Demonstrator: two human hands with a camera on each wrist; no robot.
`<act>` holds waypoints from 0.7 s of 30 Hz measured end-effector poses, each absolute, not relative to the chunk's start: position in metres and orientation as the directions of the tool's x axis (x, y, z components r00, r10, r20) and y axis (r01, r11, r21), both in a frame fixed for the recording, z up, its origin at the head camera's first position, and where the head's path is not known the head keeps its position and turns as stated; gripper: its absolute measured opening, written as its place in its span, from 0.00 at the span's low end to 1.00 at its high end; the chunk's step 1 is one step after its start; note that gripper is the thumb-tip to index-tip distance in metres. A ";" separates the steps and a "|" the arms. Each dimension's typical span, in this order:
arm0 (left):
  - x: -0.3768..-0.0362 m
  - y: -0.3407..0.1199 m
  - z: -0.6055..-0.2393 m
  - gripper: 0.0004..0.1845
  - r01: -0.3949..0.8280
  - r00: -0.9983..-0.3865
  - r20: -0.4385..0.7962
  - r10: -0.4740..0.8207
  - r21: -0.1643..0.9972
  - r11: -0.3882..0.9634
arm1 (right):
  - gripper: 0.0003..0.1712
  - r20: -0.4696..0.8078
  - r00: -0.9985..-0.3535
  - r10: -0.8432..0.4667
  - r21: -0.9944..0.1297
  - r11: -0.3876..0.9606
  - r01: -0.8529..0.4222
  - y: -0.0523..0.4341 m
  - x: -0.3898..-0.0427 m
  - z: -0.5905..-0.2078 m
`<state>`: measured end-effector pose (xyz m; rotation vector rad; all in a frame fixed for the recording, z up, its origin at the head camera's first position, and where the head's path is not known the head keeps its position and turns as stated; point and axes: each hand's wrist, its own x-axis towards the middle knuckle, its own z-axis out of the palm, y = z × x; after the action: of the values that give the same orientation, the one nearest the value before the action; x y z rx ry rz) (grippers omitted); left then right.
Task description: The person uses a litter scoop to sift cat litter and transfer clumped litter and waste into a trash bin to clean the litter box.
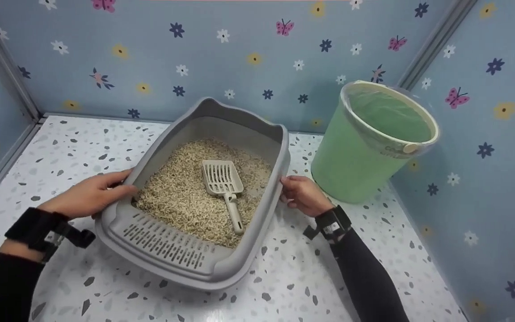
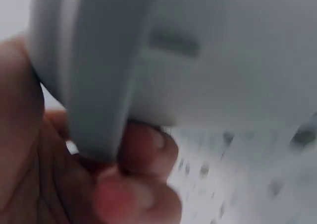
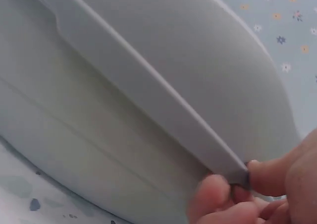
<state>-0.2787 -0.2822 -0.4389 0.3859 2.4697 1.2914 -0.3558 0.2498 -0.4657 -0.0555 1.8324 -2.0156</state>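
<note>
A grey litter box (image 1: pixel 244 129) stands turned at an angle on the speckled surface, its slotted front lip toward me. Tan pellet litter (image 1: pixel 181 192) covers its floor, thinner near the back right. On the litter lies a pale slotted litter scoop (image 1: pixel 234 213), handle pointing toward the front right. My left hand (image 1: pixel 87 196) grips the box's left rim, thumb over the top; in the left wrist view its fingers (image 2: pixel 148 149) curl under the rim's edge. At the opposite side my right hand (image 1: pixel 304 194) pinches the outer rim, thumb (image 3: pixel 270 177) against the flange.
Behind my right hand stands a green trash bin (image 1: pixel 351 156) with a clear liner folded over its cream rim. Blue flowered panels (image 1: pixel 239 44) enclose the back and both sides. The white speckled surface (image 1: pixel 293 286) extends around the box.
</note>
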 end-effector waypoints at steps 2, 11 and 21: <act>-0.281 -0.287 -0.437 0.41 0.074 -0.913 -0.170 0.370 0.825 0.561 | 0.16 -0.260 -0.907 -0.330 -0.959 -0.021 0.282 0.251 -0.354 -0.463; -0.240 -0.289 -0.442 0.44 0.063 -0.940 -0.159 0.302 0.789 0.611 | 0.17 -0.255 -0.948 -0.190 -0.952 -0.121 0.281 0.258 -0.383 -0.466; -0.278 -0.310 -0.444 0.35 0.090 -0.926 -0.146 0.349 0.811 0.578 | 0.16 -0.209 -0.939 -0.273 -0.961 -0.119 0.248 0.268 -0.351 -0.472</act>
<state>-0.2777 -0.3101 -0.4437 0.3606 2.5210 1.2726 -0.3506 0.2683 -0.4723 -0.0271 1.8159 -2.1203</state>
